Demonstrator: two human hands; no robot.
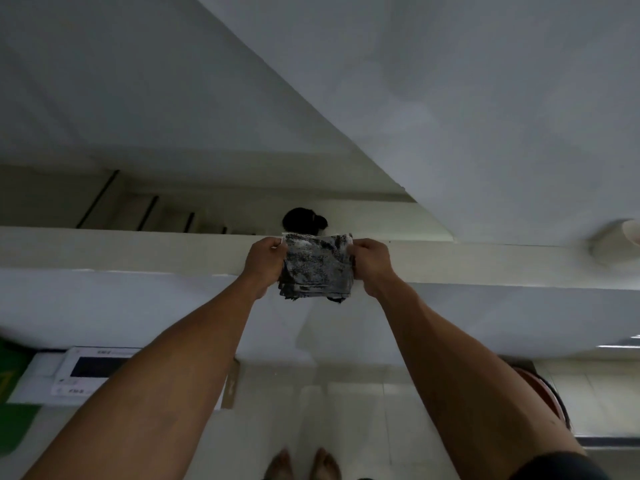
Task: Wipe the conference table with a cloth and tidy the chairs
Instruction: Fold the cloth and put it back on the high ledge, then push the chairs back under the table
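Observation:
A folded, dark-mottled grey cloth (317, 266) hangs in front of me at arm's length, held up in the air. My left hand (264, 259) grips its left edge and my right hand (372, 261) grips its right edge, fingers curled round the fabric. Both arms are stretched forward. No conference table or chair shows clearly in the head view.
White walls and a pale ledge (138, 247) fill the view. A dark round thing (304, 220) sits just behind the cloth. A white device with a dark screen (97, 370) is at lower left, a red-rimmed object (547, 386) at lower right. My bare feet (304, 462) stand on pale floor tiles.

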